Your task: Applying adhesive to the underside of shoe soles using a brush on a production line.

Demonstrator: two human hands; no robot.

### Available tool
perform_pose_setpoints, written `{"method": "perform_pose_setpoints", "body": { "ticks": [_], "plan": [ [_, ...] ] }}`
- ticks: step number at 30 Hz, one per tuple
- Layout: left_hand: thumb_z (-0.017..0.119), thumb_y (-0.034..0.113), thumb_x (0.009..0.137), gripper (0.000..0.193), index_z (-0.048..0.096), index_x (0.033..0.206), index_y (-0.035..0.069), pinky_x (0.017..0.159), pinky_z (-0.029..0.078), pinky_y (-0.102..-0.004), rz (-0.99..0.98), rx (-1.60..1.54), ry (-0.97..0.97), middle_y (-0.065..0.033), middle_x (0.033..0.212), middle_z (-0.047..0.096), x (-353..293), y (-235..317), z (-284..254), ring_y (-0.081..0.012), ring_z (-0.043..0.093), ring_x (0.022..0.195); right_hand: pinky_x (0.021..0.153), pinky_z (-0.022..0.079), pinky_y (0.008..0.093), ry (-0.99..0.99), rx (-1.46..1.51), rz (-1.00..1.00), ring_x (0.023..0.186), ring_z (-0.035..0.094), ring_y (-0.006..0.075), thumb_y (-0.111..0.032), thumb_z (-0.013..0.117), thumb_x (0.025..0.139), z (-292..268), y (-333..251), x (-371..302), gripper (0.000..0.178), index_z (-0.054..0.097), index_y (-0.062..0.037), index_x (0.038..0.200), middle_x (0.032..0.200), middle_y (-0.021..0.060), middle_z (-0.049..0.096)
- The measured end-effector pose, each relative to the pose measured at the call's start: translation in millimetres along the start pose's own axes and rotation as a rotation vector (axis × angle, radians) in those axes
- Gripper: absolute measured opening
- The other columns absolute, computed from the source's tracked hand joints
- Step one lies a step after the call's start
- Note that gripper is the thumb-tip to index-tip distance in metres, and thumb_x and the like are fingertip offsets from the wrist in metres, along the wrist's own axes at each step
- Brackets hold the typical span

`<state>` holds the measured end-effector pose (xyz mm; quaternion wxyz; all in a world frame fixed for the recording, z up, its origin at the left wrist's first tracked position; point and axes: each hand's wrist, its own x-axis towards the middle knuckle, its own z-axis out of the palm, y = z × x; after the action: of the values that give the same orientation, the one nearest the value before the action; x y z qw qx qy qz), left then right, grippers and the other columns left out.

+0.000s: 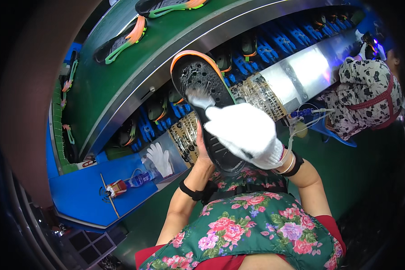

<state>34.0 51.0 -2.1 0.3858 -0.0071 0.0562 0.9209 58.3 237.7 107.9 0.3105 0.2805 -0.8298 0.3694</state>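
Note:
A black shoe sole (195,74) with an orange-pink rim at its far end is held up lengthwise in front of my body. My bare left hand (202,143) grips it by its left edge, the fingers partly hidden beneath. My right hand (246,134), in a white knit glove, is closed on a brush (200,98), whose pale, motion-blurred bristles touch the sole's inner face. Its handle is hidden under the glove. Wet, shiny streaks cover the sole's far part around the bristles.
A green conveyor belt (121,18) with more soles curves past at the upper left. Blue racks (274,42) of soles run beneath it. On the blue table (76,198) lie a white glove (159,158) and a plastic bottle (141,179). Another person (369,96) sits at the right.

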Motion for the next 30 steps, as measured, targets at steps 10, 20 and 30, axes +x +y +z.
{"method": "perform_pose_setpoints", "body": {
  "ticks": [10, 20, 30],
  "plan": [
    [0.039, 0.082, 0.094, 0.099, 0.035, 0.159, 0.008, 0.116, 0.041, -0.0605, 0.046, 0.214, -0.029, -0.0153, 0.155, 0.049, 26, 11, 29, -0.0461, 0.049, 0.139, 0.087, 0.057, 0.0387, 0.091, 0.165, 0.137, 0.103, 0.073, 0.0260, -0.005, 0.078, 0.082, 11, -3, -2, 0.036, 0.078, -0.0109, 0.118, 0.118, 0.0110, 0.076],
    [0.052, 0.082, 0.088, 0.104, 0.030, 0.162, 0.013, 0.114, 0.040, -0.0672, 0.049, -0.009, -0.198, -0.0204, 0.158, 0.043, 43, 21, 35, -0.0460, 0.045, 0.142, 0.090, 0.058, 0.0388, 0.017, 0.098, -0.042, 0.104, 0.073, 0.0258, -0.012, 0.081, 0.084, 25, 1, -8, 0.037, 0.077, -0.0128, 0.121, 0.119, 0.0084, 0.076],
    [0.062, 0.066, 0.093, 0.092, 0.032, 0.162, 0.012, 0.111, 0.041, -0.0715, 0.099, -0.013, -0.212, -0.0297, 0.155, 0.043, 52, 45, 17, -0.0501, 0.049, 0.137, 0.085, 0.059, 0.0361, -0.041, 0.335, 0.063, 0.103, 0.073, 0.0252, -0.011, 0.079, 0.085, 29, 6, -15, 0.030, 0.079, -0.0122, 0.115, 0.114, 0.0057, 0.078]
  ]
}}
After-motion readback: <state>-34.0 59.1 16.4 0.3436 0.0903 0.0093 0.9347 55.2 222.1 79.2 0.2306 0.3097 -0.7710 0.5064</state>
